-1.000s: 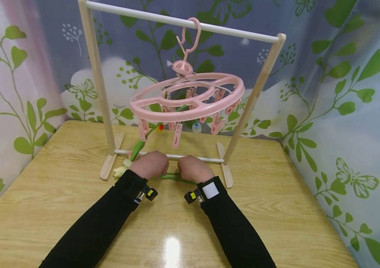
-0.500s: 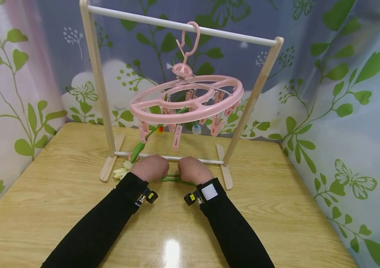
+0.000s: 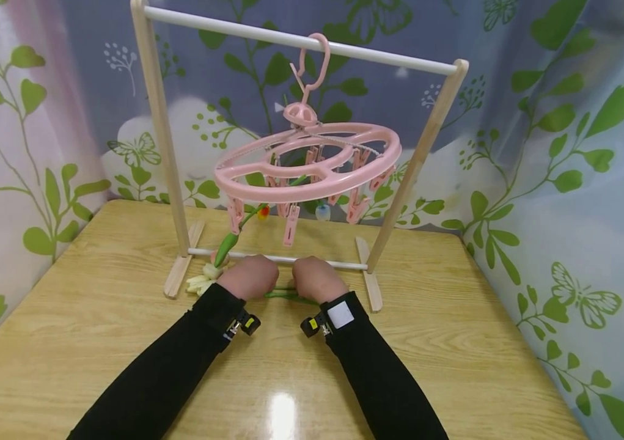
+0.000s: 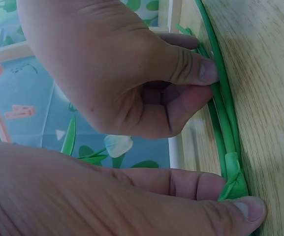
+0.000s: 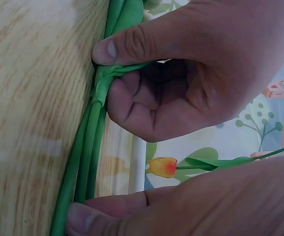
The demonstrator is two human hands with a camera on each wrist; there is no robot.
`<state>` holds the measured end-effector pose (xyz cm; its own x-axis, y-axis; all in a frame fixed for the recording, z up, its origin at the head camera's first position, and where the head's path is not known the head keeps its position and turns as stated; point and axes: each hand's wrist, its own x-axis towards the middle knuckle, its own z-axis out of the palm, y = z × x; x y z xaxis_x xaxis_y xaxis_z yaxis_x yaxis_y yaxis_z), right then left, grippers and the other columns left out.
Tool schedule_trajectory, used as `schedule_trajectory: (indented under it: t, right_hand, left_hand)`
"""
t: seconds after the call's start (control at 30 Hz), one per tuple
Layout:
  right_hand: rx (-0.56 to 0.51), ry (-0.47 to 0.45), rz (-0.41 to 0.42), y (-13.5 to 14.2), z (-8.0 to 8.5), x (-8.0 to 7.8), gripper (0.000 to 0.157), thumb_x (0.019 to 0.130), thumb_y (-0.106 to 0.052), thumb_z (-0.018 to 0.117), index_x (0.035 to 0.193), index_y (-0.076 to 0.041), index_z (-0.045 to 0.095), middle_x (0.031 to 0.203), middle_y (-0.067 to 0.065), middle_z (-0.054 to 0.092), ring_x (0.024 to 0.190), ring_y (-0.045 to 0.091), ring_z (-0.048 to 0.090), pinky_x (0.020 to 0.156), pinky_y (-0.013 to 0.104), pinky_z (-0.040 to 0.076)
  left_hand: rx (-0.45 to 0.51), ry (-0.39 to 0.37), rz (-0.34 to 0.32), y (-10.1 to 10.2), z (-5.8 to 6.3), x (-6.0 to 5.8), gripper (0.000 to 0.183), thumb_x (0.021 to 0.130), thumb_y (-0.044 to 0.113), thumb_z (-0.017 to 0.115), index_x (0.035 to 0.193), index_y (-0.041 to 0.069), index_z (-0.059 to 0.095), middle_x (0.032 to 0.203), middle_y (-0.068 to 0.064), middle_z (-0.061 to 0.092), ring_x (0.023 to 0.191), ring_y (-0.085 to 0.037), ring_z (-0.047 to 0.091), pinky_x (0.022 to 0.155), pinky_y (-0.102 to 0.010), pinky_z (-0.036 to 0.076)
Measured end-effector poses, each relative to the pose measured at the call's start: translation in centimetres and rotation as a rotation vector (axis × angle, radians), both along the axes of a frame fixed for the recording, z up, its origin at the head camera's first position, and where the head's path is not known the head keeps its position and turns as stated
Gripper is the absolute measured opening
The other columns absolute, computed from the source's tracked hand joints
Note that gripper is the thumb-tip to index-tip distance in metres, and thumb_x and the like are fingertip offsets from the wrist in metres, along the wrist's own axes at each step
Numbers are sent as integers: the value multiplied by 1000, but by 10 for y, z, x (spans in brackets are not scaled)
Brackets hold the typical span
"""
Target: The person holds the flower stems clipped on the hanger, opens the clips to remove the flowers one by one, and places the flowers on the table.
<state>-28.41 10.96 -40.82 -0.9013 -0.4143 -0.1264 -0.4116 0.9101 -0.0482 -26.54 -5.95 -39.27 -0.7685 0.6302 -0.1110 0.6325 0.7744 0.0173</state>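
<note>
Side by side, low over the table, are my left hand (image 3: 248,276) and right hand (image 3: 319,279). Both hold a small bundle of green artificial flower stems (image 4: 223,108). Thumb and fingers of the left hand pinch the bundle where a green leaf base (image 5: 102,83) wraps round it. The right hand pinches the bare stems a short way along. Pale cream flower heads (image 3: 200,283) show left of the left hand, at that end of the bundle. In the head view, the hands hide part of the stems.
A pink oval clip hanger (image 3: 312,190) hangs from the white bar (image 3: 289,38) of a wooden stand, above the hands. Head-down under it are an orange-yellow tulip (image 5: 162,167) and a white tulip (image 4: 118,145). A green leaf (image 3: 226,249) dangles beside the left hand.
</note>
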Motion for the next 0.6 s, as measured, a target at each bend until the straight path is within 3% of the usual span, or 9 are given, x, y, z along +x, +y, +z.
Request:
schedule_trajectory:
  t: [0.4, 0.6]
  right_hand:
    - [15, -11, 2, -1, 3, 0, 27, 96, -12, 62, 69, -14, 56, 67, 0, 56, 59, 15, 44, 58, 30, 40]
    - [33, -16, 16, 0, 3, 1, 25, 94, -9, 63, 70, -14, 56, 68, -1, 57, 61, 15, 43, 60, 30, 40]
  left_hand:
    - [-11, 98, -27, 1, -2, 4, 48, 91, 0, 64, 55, 19, 37, 53, 5, 31, 51, -11, 30, 51, -27, 31]
    - [-5, 72, -33, 0, -1, 4, 47, 93, 1, 64, 57, 19, 39, 54, 5, 31, 52, -11, 28, 52, -27, 29]
